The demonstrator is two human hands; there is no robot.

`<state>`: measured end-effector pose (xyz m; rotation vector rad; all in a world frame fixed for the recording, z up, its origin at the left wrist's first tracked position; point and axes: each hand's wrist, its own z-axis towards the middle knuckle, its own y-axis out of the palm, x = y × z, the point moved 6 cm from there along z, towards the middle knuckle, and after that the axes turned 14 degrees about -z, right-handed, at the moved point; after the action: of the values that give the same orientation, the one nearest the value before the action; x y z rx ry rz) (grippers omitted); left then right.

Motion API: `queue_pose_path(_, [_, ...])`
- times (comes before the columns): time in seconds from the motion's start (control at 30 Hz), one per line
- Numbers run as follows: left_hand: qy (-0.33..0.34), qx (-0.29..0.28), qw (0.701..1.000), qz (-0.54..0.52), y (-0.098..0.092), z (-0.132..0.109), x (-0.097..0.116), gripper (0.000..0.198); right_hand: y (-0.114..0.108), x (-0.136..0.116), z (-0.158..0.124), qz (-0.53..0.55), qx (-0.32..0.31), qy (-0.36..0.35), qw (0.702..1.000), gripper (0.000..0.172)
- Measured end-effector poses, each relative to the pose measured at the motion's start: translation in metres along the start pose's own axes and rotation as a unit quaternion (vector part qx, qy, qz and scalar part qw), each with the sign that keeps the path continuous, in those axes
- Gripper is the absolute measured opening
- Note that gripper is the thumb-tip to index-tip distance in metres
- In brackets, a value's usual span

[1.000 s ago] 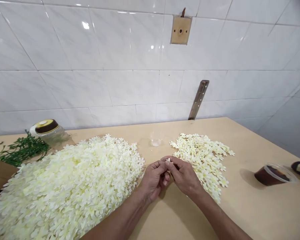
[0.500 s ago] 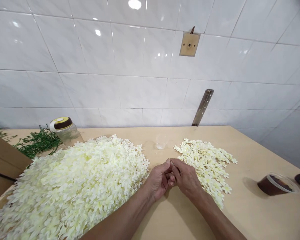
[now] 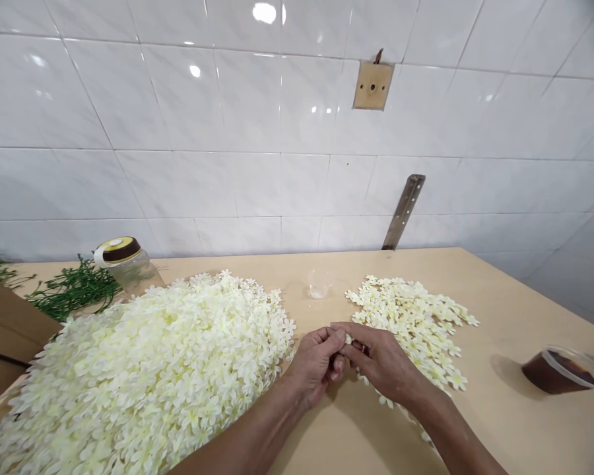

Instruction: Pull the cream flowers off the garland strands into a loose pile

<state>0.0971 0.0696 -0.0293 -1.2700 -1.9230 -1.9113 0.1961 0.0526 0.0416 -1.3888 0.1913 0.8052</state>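
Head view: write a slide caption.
Left hand and right hand meet at a small pale piece, between a large flower heap and smaller flower heap.

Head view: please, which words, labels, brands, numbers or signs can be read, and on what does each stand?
None: no text can be read anywhere.
The bottle, cup, wall plate and metal strip show no legible lettering.

1. A craft workspace; home or workshop, unclear.
2. Glossy white marbled-tile wall (image 3: 178, 181) beyond the hands (image 3: 389, 363).
3. Pale wood-toned desk (image 3: 505, 310) beneath them, bearing cream-white flower pieces (image 3: 153, 376) left and right.
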Motion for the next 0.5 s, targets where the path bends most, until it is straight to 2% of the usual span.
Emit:
queue_pose_path(0.17, [-0.014,0.015,1.000,-0.018,0.000,0.000,0.002,0.037,0.000,0.000,-0.003,0.000,-0.007,0.009,1.000,0.029])
queue_pose_path(0.3, [-0.027,0.023,0.999,-0.030,0.002,-0.001,0.003,0.041,0.002,0.009,-0.005,0.075,-0.013,0.059,0.995,0.048])
queue_pose_path(0.4, [-0.022,0.029,0.999,-0.017,0.002,-0.001,0.003,0.047,0.003,0.016,-0.005,0.104,0.000,0.083,0.991,0.045])
queue_pose_path(0.5, [-0.030,0.023,0.999,-0.007,0.003,-0.002,0.002,0.049,-0.002,0.017,-0.003,0.066,0.043,0.071,0.994,0.036])
